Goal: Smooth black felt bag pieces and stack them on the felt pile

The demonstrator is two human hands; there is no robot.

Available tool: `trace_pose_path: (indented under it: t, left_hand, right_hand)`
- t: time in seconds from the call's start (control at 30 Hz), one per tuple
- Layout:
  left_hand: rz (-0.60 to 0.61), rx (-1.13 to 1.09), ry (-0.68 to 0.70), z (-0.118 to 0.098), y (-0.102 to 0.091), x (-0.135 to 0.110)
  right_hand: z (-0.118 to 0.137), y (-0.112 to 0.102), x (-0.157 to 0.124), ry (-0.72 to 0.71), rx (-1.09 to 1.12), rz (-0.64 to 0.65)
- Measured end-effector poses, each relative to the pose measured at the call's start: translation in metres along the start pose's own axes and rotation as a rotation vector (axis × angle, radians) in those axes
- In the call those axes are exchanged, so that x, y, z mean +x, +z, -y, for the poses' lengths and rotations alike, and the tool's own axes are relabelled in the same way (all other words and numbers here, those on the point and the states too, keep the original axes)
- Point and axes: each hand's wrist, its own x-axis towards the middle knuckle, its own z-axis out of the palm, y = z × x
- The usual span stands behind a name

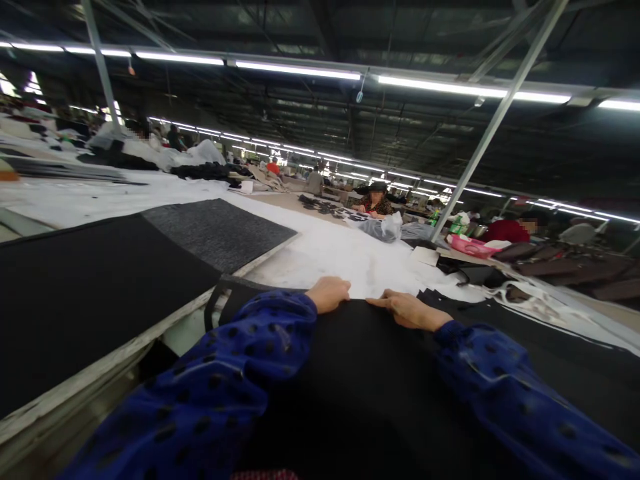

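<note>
A wide piece of black fabric [360,380] lies in front of me over the table. My left hand [329,293] is curled over its far edge, fingers folded onto the cloth. My right hand [407,310] rests on the same edge a little to the right, fingers pressed together and gripping the hem. Both arms wear blue sleeves with dark dots. Beyond the edge lies white cloth [345,257].
A black and grey mat [150,260] covers the table to my left. Black cut pieces [560,347] lie at the right. Seated workers [376,200] sit further down the long table among bags and a pink tray [470,247]. A slanted metal pole [495,120] rises at right.
</note>
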Motion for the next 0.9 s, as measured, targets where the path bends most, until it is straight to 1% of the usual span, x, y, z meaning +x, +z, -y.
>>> trace_pose_path:
  t: [0.1, 0.2, 0.37, 0.43, 0.5, 0.6, 0.7, 0.77, 0.83, 0.9]
  left_hand:
    - [-0.019, 0.003, 0.019, -0.001, 0.003, 0.0]
    - [-0.013, -0.008, -0.001, 0.001, 0.002, -0.003]
    - [-0.001, -0.019, -0.029, 0.013, -0.004, -0.024]
    - [-0.013, -0.011, -0.024, 0.018, -0.006, -0.034]
    - [-0.027, -0.008, -0.023, 0.022, -0.007, -0.042]
    - [-0.046, -0.02, -0.037, 0.024, -0.005, -0.045]
    - [-0.054, -0.03, -0.053, 0.024, -0.002, -0.043]
    - [-0.052, -0.029, -0.062, 0.024, -0.002, -0.044]
    - [-0.037, -0.022, -0.077, 0.027, -0.006, -0.049]
    - [-0.02, -0.009, -0.093, 0.032, -0.012, -0.06]
  right_hand:
    - [0.012, -0.01, 0.004, -0.017, -0.082, -0.009]
    - [0.022, -0.015, 0.006, -0.067, -0.074, -0.057]
    - [0.024, -0.012, 0.005, -0.107, 0.009, -0.074]
    - [0.025, -0.013, 0.007, -0.098, -0.008, -0.053]
    - [0.027, -0.016, 0.011, -0.076, -0.045, -0.002]
    - [0.036, -0.026, 0.015, -0.051, -0.103, 0.068]
    - [0.049, -0.035, 0.018, -0.104, -0.162, 0.026]
    - [0.058, -0.038, 0.02, -0.153, -0.135, -0.001]
    - [0.064, -0.038, 0.021, -0.17, -0.086, 0.005]
    - [0.067, -0.039, 0.023, -0.176, -0.085, 0.02]
